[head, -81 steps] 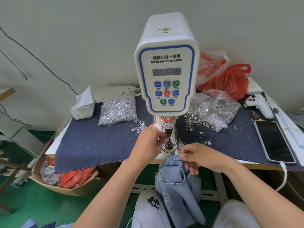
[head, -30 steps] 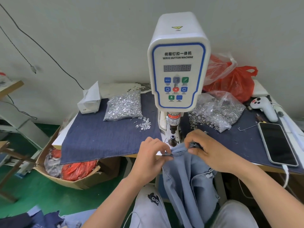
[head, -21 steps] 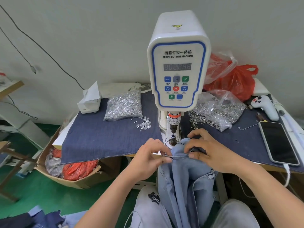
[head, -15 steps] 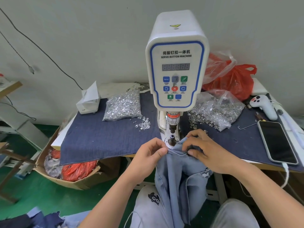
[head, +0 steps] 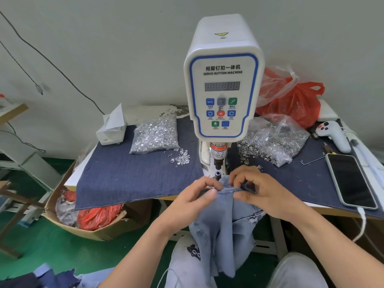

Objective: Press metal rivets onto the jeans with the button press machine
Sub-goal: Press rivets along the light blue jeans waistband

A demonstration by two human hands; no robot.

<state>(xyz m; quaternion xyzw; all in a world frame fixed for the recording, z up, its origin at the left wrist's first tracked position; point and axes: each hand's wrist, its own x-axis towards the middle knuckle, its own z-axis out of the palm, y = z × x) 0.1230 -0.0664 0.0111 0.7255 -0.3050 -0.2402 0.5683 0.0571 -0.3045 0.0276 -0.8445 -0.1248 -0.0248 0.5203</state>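
Head view, the only one. White servo button press machine with a blue-bordered control panel (head: 223, 84) stands at the middle of a table covered in dark blue denim cloth (head: 133, 177). Pale blue denim jeans (head: 224, 217) hang off the front table edge, their top hem lifted to just in front of the machine's small black lower die (head: 217, 174). Left hand (head: 193, 201) pinches the hem between thumb and curled fingers on its left side; right hand (head: 261, 189) has thumb and fingers curled around the same hem from the right, so the fabric edge is stretched between them. Hem is near the die, not yet laid over it, as far as visible. Whether a rivet sits on the die: cannot tell. No pressed rivet is visible on the exposed part of the jeans. Judgement: positioning step, press stroke for this spot still to come; count of finished rivets unknown. Containers: clear plastic bag of silvery metal tacks (head: 155, 135) left of the machine, a few spilled loose beside it; clear plastic bag of small metal ring-shaped caps (head: 276, 140) to the right, open, contents spreading onto the cloth. Cardboard box (head: 93, 231) below the left table edge holds red and grey plastic bags.
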